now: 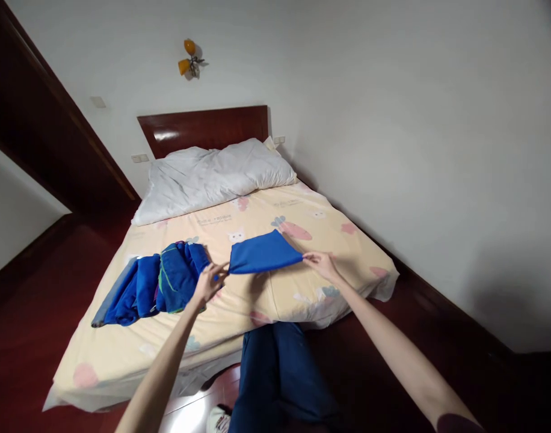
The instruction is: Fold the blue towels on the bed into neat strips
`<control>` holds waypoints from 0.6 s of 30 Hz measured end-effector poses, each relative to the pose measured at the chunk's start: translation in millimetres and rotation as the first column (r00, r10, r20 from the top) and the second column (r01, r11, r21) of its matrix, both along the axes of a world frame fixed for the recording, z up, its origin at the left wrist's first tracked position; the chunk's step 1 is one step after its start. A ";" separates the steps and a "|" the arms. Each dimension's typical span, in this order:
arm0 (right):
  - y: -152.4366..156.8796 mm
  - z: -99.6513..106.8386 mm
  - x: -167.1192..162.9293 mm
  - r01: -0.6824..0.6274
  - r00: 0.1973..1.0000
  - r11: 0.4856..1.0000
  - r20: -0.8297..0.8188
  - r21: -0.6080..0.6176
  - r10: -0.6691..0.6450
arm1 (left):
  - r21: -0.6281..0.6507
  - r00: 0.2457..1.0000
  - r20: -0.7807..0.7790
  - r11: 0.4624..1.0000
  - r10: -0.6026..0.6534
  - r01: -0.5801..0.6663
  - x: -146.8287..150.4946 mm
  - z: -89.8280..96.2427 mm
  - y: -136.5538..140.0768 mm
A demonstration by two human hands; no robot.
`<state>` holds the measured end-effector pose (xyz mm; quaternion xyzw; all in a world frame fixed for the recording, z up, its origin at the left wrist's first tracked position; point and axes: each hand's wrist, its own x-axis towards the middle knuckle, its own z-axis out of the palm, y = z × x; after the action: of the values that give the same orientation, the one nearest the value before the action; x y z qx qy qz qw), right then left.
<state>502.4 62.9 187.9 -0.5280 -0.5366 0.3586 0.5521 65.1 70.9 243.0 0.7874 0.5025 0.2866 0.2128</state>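
Observation:
A flat blue cloth [264, 252], roughly four-sided, stretches between my two hands above the bed, its near edge lifted and casting a shadow on the sheet. My left hand [209, 282] pinches the near left corner between the fingers. At the near right corner, my right hand [321, 264] grips the cloth the same way. Left of my left hand lies a row of folded blue cloths [147, 282]; one of them has green lines on it. Whether the blue cloth is a towel or a garment cannot be made out.
The bed [203, 328] has a cream sheet with carrot and cat prints. A crumpled white quilt [212, 174] lies before the dark wooden headboard [212, 127]. A white wall [415, 150] runs along the right side. My legs [275, 373] stand at the bed's near edge.

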 end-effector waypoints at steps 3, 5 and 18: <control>-28.7 -70.6 -12.3 -0.012 0.996 0.978 0.084 -0.207 0.030 | -0.123 0.996 -0.082 0.992 0.024 -0.034 -2.3 -79.5 -25.9; -45.0 -103.0 -19.9 -0.024 0.993 0.955 0.105 -0.296 0.057 | -0.264 0.995 -0.094 0.965 -0.024 -0.002 -0.7 -120.5 -41.4; -62.5 -130.4 -38.1 0.145 0.981 0.863 -0.043 -0.485 -0.189 | -0.545 0.946 -0.031 0.787 0.324 -0.288 20.4 -150.5 -53.2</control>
<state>464.3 0.4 57.5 -0.6759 -0.3583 0.4543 0.4565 85.6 17.6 92.5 0.5932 0.6766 0.1881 0.3936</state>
